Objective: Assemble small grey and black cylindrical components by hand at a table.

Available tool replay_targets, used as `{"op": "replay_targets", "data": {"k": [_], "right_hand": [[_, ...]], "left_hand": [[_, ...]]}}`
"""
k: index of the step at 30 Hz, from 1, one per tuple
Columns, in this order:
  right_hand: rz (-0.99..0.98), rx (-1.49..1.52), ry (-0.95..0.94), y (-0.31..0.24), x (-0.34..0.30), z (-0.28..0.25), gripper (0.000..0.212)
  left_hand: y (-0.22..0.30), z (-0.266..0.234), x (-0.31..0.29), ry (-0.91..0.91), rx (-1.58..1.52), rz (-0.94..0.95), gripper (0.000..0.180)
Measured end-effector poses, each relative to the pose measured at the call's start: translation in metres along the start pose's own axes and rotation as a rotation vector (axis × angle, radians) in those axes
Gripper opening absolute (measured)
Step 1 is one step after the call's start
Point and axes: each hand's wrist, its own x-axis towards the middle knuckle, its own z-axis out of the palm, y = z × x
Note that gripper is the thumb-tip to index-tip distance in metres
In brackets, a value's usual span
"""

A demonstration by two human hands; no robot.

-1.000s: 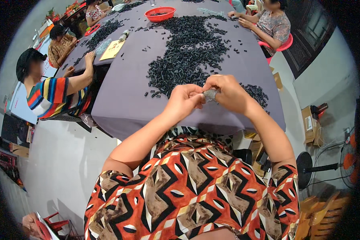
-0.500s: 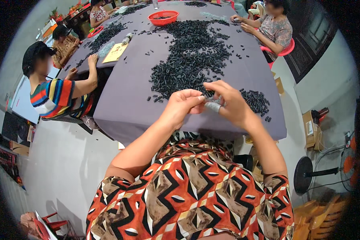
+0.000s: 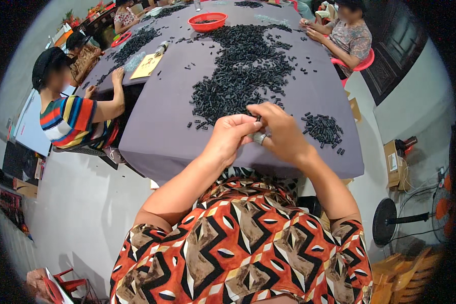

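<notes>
the small pieces (image 3: 238,93) are black, the tablecloth (image 3: 159,119) greyish purple.

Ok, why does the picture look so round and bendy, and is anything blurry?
Head view: the fisheye lens bows the right edge of the table and leaves black corners; head view: the face of the striped-shirt person is smudged; head view: the dark bit by the fingers is too small to see clearly.
</notes>
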Motion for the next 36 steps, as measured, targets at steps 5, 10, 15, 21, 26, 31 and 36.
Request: {"op": "replay_targets", "data": {"k": [5, 10, 15, 21, 26, 31, 36], "right_hand": [[-0.020, -0.190, -0.065, 0.001, 0.001, -0.004, 0.031], [0.007, -0.030, -0.047, 0.005, -0.001, -0.001, 0.026], [0.029, 0.104, -0.065, -0.008, 0.002, -0.005, 0.025], [0.020, 0.190, -0.059, -0.010, 0.009, 0.000, 0.025], [-0.049, 0.163, -0.065, -0.011, 0.021, 0.015, 0.025], [-0.077, 0.118, -0.039, -0.009, 0.025, 0.022, 0.029], [-0.149, 0.044, 0.002, -0.010, 0.024, 0.024, 0.027]], "left_hand": [[-0.001, 0.000, -0.001, 0.008, 0.065, -0.013, 0.007], [0.000, -0.002, -0.009, -0.054, -0.107, -0.039, 0.016], [0.005, -0.006, -0.018, -0.125, -0.117, -0.087, 0.026], [0.015, -0.006, -0.024, -0.142, -0.322, -0.157, 0.024], [0.015, -0.018, -0.026, -0.049, -0.256, -0.092, 0.022], [0.018, -0.020, -0.025, -0.001, -0.225, -0.033, 0.023], [0.015, -0.021, -0.030, -0.044, -0.185, 0.024, 0.020]]}}
